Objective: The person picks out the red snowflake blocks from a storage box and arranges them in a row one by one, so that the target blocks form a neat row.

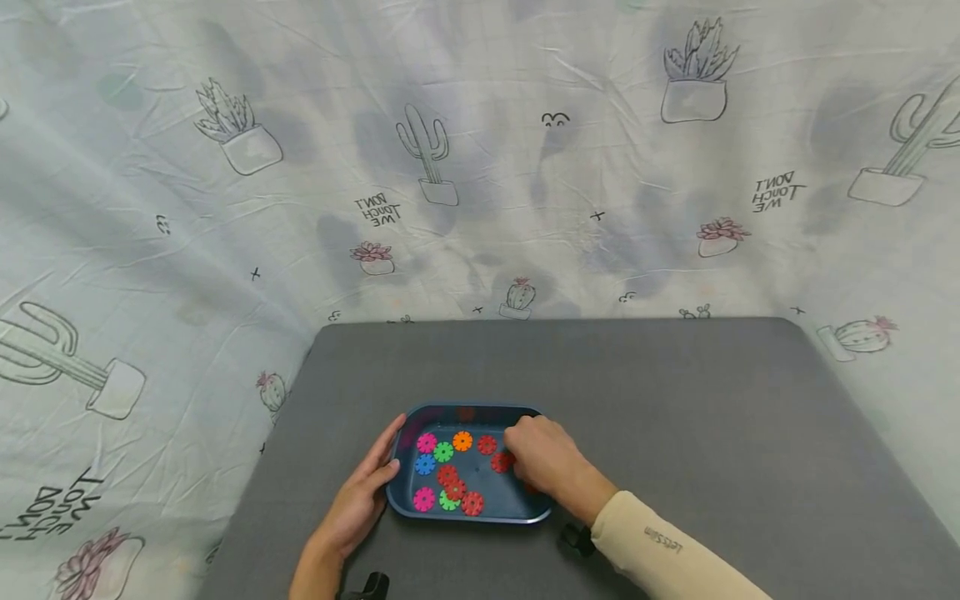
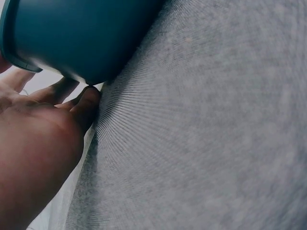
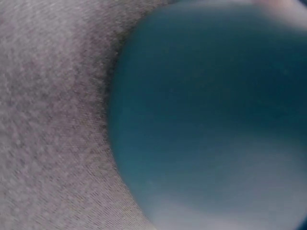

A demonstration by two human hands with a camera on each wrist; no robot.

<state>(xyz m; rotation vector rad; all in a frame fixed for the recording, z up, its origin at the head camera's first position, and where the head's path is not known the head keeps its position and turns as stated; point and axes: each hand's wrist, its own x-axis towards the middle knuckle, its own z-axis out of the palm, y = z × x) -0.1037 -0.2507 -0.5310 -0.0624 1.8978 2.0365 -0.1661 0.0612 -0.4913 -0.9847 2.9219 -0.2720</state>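
A dark blue plastic tray (image 1: 480,522) holds several notched plastic discs; a pink disc (image 1: 423,499), a blue disc (image 1: 425,464) and an orange disc (image 1: 462,441) lie among green and red ones. My left hand (image 1: 358,504) grips the tray's left end, thumb at the rim and fingers along the outer side. In the left wrist view, those fingers lie against the outer wall (image 2: 81,38). My right hand (image 1: 546,458) reaches over the right end with bent fingers down inside, beside a red disc (image 1: 500,462). Its fingertips are hidden, so I cannot tell whether they pinch a disc.
The tray sits on a grey cloth-covered table (image 1: 675,417), toward its near side. Behind and beside the table hangs a pale curtain (image 1: 480,167) printed with cacti. A black wrist device (image 1: 577,540) sits under the right wrist.
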